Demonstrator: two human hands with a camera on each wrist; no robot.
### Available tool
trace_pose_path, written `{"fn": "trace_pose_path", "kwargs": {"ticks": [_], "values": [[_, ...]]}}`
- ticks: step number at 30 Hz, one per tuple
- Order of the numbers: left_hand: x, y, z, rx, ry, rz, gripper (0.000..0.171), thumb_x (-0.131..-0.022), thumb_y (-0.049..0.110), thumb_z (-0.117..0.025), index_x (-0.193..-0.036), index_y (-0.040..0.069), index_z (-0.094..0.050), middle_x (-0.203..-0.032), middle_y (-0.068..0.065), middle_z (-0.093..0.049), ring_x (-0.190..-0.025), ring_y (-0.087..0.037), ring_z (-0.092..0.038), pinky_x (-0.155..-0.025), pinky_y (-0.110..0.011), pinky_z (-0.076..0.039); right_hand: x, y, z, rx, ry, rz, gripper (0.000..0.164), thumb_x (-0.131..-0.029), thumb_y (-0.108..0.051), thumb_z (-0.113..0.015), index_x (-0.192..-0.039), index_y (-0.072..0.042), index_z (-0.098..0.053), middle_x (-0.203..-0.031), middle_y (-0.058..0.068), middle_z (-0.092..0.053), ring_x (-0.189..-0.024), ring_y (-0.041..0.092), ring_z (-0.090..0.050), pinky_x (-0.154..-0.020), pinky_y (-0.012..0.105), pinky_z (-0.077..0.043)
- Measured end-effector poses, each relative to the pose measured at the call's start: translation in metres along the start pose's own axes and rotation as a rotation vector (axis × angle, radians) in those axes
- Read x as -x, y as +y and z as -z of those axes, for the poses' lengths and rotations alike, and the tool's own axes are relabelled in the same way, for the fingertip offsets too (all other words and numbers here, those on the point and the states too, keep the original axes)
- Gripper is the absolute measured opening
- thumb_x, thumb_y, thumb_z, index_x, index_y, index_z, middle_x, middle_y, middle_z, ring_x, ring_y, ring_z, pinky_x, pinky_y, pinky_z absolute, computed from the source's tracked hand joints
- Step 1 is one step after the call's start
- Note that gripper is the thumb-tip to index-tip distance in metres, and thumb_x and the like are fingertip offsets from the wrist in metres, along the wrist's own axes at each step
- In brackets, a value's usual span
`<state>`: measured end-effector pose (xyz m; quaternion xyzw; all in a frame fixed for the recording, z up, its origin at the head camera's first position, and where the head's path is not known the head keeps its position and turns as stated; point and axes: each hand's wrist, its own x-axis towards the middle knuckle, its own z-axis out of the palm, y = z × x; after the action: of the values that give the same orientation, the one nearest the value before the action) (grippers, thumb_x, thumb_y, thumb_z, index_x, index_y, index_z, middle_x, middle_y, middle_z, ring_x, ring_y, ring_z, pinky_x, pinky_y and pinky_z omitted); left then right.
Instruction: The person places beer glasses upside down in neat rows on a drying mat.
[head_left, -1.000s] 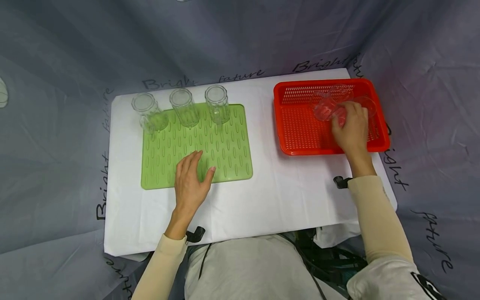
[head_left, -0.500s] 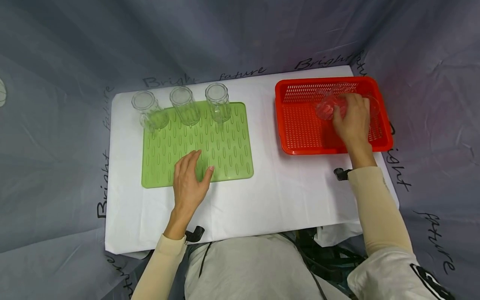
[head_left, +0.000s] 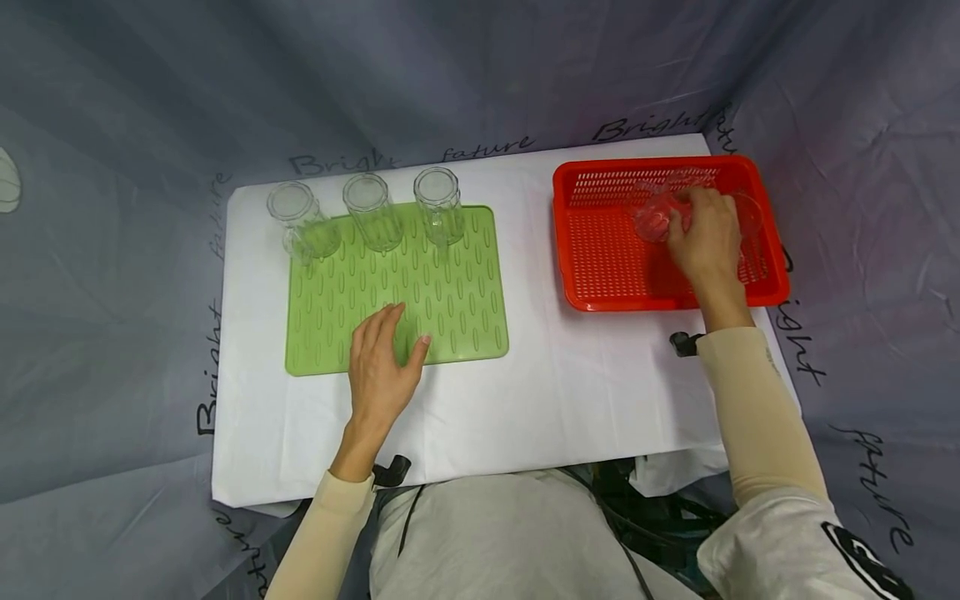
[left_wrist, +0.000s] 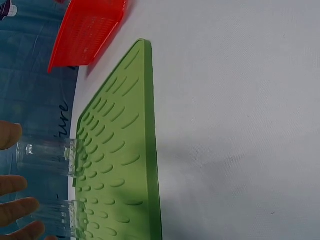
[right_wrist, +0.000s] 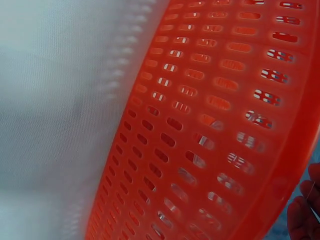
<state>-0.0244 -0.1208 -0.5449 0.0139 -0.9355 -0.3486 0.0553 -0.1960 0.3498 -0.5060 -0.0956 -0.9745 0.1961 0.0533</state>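
Over the front edge of a green ribbed mat [head_left: 465, 308] hovers my left hand [head_left: 381, 358], fingers spread and holding nothing. Three clear glass mugs stand in a row along the mat's back: the left mug [head_left: 306, 229], the middle mug [head_left: 375, 217] and the right mug [head_left: 439, 208]. At the right, my right hand [head_left: 707, 246] reaches into a red basket [head_left: 630, 305], thumb and fingers curled about a glass mug [head_left: 681, 218]. More clear glass lies in the basket beside it, partly hidden by the hand. In the right wrist view only fingertips [right_wrist: 302, 212] show past the basket wall.
A white cloth covers the table [head_left: 540, 400]. Grey fabric curtains [head_left: 480, 75] with lettering hang behind and at both sides. The basket sits at the table's back right, apart from the mat.
My right hand has shifted slightly farther back within the basket, fingers about the glass. My left hand and the three mugs on the mat have stayed in place.
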Motion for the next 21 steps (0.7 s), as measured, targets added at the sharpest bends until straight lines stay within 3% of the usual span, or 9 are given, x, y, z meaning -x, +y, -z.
{"fn": "trace_pose_path", "kwargs": {"ticks": [21], "values": [[-0.0003,-0.0023,0.0025,-0.016,0.001,-0.006,0.062,-0.102,0.036,-0.074,-0.155,0.010,-0.057,-0.161,-0.017,-0.055,-0.152,-0.039,-0.044,-0.126,-0.055,-0.037,-0.0010,0.0027,-0.0046,0.045,-0.028,-0.015,0.040,-0.112,-0.022,-0.053,-0.145,-0.001,-0.062,-0.143,0.027,-0.064,-0.130,0.043,-0.052,-0.118,0.060,-0.045]]}}
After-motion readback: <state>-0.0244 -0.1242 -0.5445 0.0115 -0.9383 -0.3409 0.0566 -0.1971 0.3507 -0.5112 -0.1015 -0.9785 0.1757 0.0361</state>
